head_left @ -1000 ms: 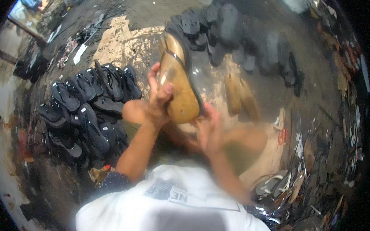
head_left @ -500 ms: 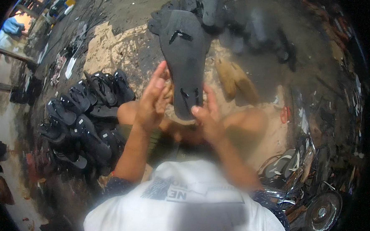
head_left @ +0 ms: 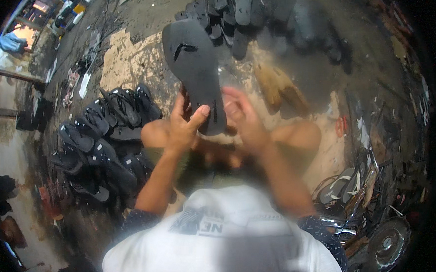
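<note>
A black sandal sole (head_left: 194,68) is held up in front of me, its wide end away from me. Dark slits with glossy edges show near both of its ends. My left hand (head_left: 185,127) grips the narrow end, the thumb pressed on its upper face and the fingers behind. Just right of that end is my right hand (head_left: 248,120), its fingers apart and slightly blurred. It seems free of the sole, though fingertips may brush the edge. A pair of yellowish wooden foot forms (head_left: 279,90) lies beyond my right hand.
Finished black flip-flops (head_left: 110,165) are heaped at my left. More dark soles (head_left: 237,9) stand in rows at the far side. Cardboard (head_left: 118,64) covers part of the dirty ground. Red-handled scissors (head_left: 341,126), scraps and a round metal disc (head_left: 388,247) lie to the right.
The sole has shifted left and tilted. My left hand, open beside it before, now grips its narrow end. My right hand has let go and moved slightly right.
</note>
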Motion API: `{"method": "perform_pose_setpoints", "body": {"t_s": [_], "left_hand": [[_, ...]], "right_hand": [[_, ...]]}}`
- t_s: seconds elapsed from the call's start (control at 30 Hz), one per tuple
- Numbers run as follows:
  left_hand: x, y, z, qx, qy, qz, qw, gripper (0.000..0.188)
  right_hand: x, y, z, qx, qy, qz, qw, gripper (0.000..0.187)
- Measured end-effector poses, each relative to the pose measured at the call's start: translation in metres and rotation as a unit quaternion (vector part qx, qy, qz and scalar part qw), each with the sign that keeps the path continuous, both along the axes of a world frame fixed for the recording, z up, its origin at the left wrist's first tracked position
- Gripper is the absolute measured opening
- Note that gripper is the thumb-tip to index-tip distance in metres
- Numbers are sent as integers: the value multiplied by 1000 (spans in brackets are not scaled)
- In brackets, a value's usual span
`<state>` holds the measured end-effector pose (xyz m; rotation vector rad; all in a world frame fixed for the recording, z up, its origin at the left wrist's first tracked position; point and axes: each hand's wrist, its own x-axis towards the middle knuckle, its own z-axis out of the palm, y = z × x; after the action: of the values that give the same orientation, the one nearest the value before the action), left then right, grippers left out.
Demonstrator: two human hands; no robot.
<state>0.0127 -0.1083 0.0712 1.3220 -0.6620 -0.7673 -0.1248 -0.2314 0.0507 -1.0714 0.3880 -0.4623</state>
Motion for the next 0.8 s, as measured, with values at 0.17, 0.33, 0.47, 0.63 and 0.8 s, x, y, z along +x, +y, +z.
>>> {"method": "perform_pose_setpoints", "body": {"t_s": [0.17, 0.33, 0.47, 0.63, 0.8], "left_hand": [[0, -11, -15, 7, -77, 89, 993, 78], [-3, -15, -12, -9, -90, 95, 991, 77], [-8, -26, -7, -51, -42, 141, 988, 57], [3, -24, -15, -94, 95, 79, 988, 65], [6, -12, -13, -53, 15, 61, 997, 97]], "right_hand": [[15, 5, 16, -469, 65, -236, 849, 23], [14, -10, 16, -561, -24, -209, 800, 24], [4, -18, 24, -650, -20, -139, 747, 29], [6, -35, 17, -161, -38, -113, 980, 47], [28, -19, -36, 294, -67, 40, 952, 56]]}}
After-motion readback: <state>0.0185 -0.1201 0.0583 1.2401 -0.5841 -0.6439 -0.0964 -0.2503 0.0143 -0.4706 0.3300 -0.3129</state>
